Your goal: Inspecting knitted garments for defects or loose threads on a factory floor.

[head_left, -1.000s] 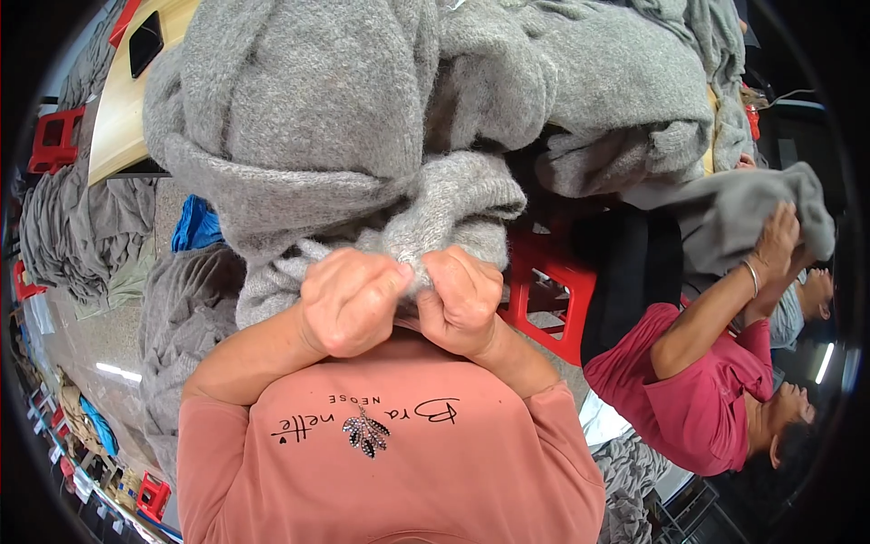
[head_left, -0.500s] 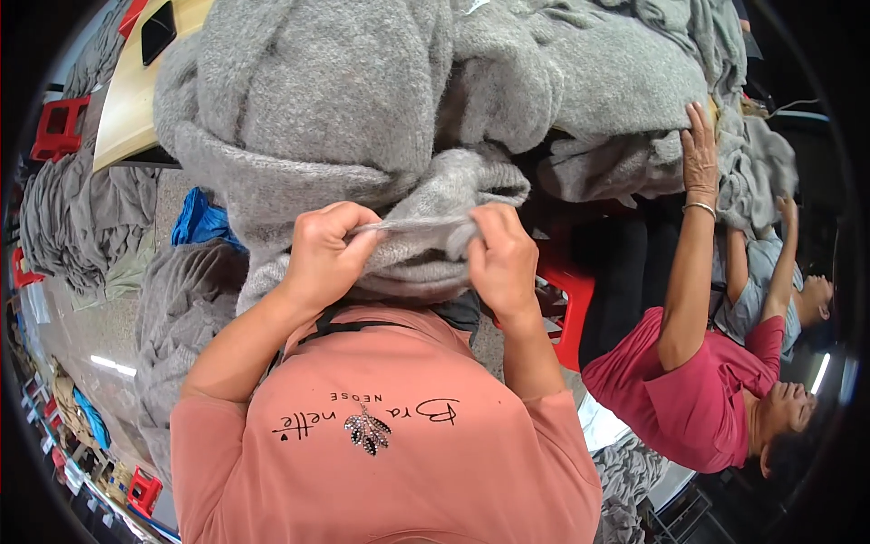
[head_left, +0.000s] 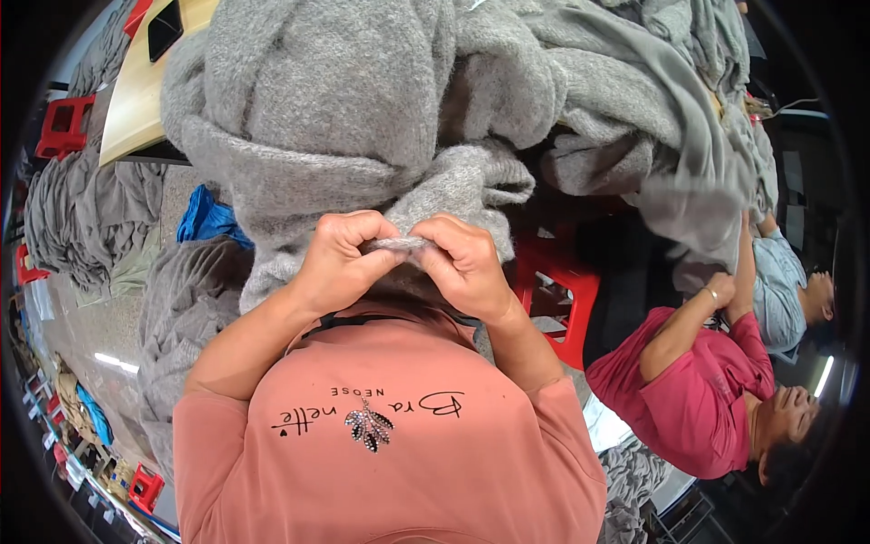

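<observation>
A large grey knitted garment (head_left: 317, 100) lies heaped over the table in front of me, and part of it hangs down toward my lap. My left hand (head_left: 349, 254) pinches a narrow edge of the knit between thumb and curled fingers. Close beside it, my right hand (head_left: 462, 263) grips the same edge, so the two thumbs almost meet. A short twisted strip of the fabric shows between them. Whether this edge is a cuff or a hem I cannot tell.
A black phone (head_left: 165, 31) lies on the wooden table (head_left: 136, 109) at the far left. A red stool (head_left: 566, 295) stands at my right, near a co-worker in a pink top (head_left: 680, 390) handling grey cloth. Piles of grey knitwear (head_left: 91, 208) and a blue cloth (head_left: 210, 219) lie at left.
My hands have come together, mostly by the right moving left, and the stretched edge between them has slackened. The co-worker's arm has drawn back, pulling grey cloth off the table's edge.
</observation>
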The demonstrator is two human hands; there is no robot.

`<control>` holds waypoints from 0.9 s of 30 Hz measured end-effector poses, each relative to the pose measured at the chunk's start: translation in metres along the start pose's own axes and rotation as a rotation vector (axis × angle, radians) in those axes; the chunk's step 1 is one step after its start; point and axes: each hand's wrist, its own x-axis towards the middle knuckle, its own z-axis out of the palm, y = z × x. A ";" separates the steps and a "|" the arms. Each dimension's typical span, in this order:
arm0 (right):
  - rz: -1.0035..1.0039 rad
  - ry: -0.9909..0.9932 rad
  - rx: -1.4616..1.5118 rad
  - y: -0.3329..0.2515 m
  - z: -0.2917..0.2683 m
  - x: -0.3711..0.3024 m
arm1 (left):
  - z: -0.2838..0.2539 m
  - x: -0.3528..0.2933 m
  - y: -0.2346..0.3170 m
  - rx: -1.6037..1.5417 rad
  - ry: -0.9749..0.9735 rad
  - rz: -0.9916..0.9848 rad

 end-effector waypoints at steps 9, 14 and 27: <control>-0.023 0.118 -0.088 -0.002 0.003 -0.003 | 0.005 -0.001 0.000 -0.085 -0.006 -0.104; -0.036 -0.044 0.024 0.005 -0.002 -0.002 | 0.000 0.001 0.003 -0.075 -0.039 -0.147; -0.371 0.475 -0.521 -0.003 -0.027 -0.060 | 0.009 0.021 0.005 -0.587 0.079 -0.332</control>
